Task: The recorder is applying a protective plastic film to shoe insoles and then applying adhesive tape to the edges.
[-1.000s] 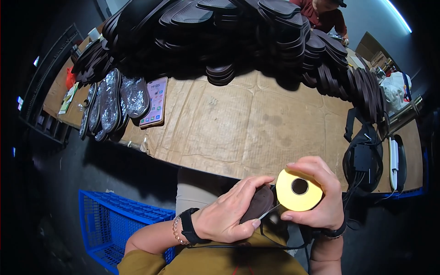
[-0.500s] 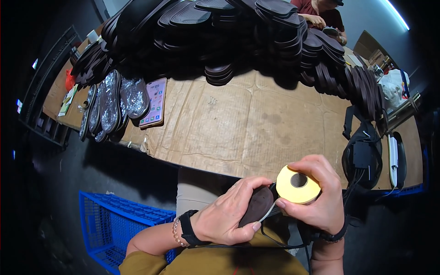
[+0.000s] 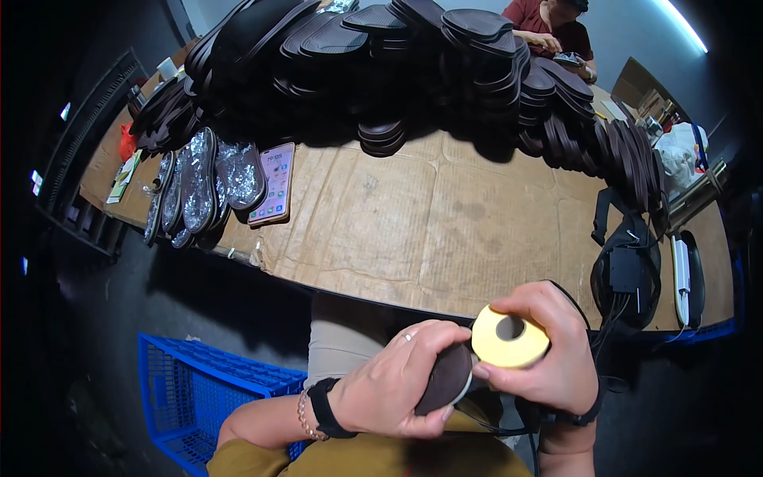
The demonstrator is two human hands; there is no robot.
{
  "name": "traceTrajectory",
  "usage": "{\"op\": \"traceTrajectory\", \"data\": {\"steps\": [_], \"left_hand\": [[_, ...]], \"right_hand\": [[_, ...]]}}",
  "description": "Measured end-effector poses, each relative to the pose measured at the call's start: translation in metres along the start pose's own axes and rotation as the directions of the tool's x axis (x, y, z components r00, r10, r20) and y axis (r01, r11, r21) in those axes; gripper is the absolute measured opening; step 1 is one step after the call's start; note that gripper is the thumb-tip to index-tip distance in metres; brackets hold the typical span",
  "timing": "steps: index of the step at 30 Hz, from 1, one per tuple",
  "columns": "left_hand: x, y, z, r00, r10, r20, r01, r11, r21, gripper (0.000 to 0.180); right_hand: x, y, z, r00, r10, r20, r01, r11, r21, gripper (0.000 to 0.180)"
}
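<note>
Fingers of the left hand (image 3: 383,387) wrap around a dark brown, round-ended sole with a pale edge (image 3: 449,377), at lower centre of the frame. Just right of it, the right hand (image 3: 567,359) grips a yellow-faced, hollow-cored roll (image 3: 509,350). Stacked dark brown soles (image 3: 389,48) fill the upper centre.

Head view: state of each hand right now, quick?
Left hand: closed, holding a dark brown sole.
Right hand: closed, holding a yellow roll with thumb and fingers.
</note>
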State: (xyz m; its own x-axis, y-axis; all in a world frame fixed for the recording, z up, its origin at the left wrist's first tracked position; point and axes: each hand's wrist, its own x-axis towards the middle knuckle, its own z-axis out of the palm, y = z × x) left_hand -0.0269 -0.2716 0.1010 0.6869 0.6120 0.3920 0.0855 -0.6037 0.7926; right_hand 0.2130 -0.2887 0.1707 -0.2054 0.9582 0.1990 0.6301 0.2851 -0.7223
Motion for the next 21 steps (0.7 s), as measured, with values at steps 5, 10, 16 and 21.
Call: {"op": "traceTrajectory", "data": {"steps": [5,10,16,21], "left_hand": [[0.008,0.031,-0.015,0.993,0.12,0.007,-0.12,0.99,0.077,0.078],[0.022,0.061,-0.043,0.967,0.235,0.095,-0.253,0.926,0.279,0.071],[0.078,0.085,-0.08,0.871,0.449,0.199,-0.476,0.675,0.564,0.052],[0.105,0.017,-0.086,0.837,0.486,0.25,-0.546,0.731,0.409,0.092]], "right_hand": [[-0.016,-0.023,-0.007,0.99,-0.091,-0.111,0.096,0.995,0.036,0.065],[-0.018,-0.047,-0.009,0.943,-0.173,-0.284,0.184,0.983,0.013,0.072],[-0.01,-0.055,-0.034,0.785,-0.393,-0.479,0.32,0.919,-0.23,0.068],[0.016,-0.039,-0.024,0.805,-0.369,-0.465,0.282,0.927,-0.248,0.06]]}}
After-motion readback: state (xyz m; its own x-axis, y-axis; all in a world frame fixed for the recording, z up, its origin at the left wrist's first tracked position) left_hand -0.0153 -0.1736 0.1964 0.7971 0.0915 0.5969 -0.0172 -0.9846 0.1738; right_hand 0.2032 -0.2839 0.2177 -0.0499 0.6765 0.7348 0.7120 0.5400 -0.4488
